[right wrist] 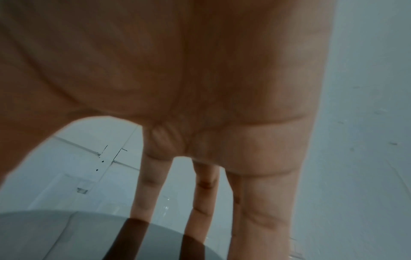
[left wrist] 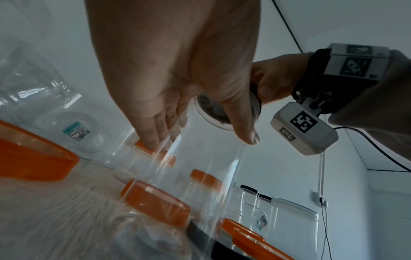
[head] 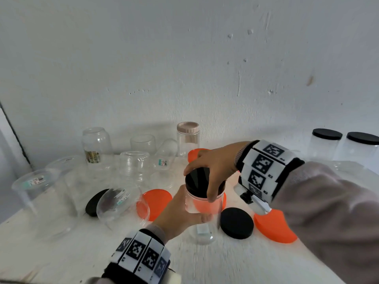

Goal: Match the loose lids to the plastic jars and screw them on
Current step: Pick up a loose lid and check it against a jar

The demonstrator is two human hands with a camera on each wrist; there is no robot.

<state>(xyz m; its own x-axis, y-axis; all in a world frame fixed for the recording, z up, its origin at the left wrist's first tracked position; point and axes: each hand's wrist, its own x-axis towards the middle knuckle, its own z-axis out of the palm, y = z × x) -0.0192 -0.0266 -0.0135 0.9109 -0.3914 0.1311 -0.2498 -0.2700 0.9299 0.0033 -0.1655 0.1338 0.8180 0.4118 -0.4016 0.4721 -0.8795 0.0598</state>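
A clear plastic jar (head: 205, 208) stands upright at the middle of the table, its wall close in the left wrist view (left wrist: 200, 168). My left hand (head: 182, 203) (left wrist: 195, 133) holds its body, thumb on the near side and fingers wrapped behind. A black lid (head: 196, 181) sits on the jar's mouth. My right hand (head: 211, 177) (left wrist: 271, 82) grips that lid from above, fingertips spread round its rim. In the right wrist view the fingers (right wrist: 200, 193) reach down onto the glossy lid top (right wrist: 66, 234).
A loose black lid (head: 236, 223) and orange lids (head: 274, 226) (head: 158, 201) lie around the jar. Another black lid (head: 94, 201) sits behind a tipped clear jar (head: 121, 203). Several open jars stand at back left, a beige-lidded jar (head: 187, 138) behind, two black-lidded jars (head: 326, 144) far right.
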